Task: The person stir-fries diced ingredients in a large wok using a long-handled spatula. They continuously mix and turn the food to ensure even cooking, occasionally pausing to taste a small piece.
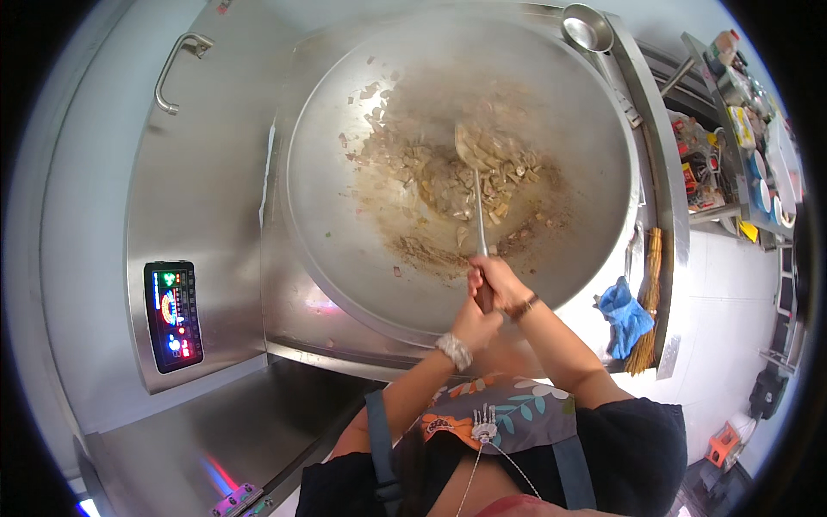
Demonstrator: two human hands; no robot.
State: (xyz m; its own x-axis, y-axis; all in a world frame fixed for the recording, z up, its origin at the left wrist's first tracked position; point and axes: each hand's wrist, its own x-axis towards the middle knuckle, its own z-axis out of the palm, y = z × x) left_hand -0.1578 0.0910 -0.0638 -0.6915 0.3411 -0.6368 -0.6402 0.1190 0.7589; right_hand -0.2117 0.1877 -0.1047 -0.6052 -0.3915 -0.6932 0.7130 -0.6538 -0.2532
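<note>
Both of my hands grip one long-handled wok spatula (479, 210) with a metal shaft and a brown grip. My right hand (501, 282) is around the upper part of the grip. Just below it, my left hand (477, 325) closes on the lower end. The spatula's blade rests among chopped, brownish food pieces (446, 184) in a very large metal wok (336, 265). Steam blurs the far side of the food. Small reddish bits and dark residue cling to the wok's surface around the pile.
A metal ladle (586, 31) lies along the right rim. Near it are a blue cloth (624, 319) and a straw brush (649, 304). At left stands a steel panel with a lit control display (173, 316) and a curved spout (169, 71). Loaded shelves (743, 129) stand farther right.
</note>
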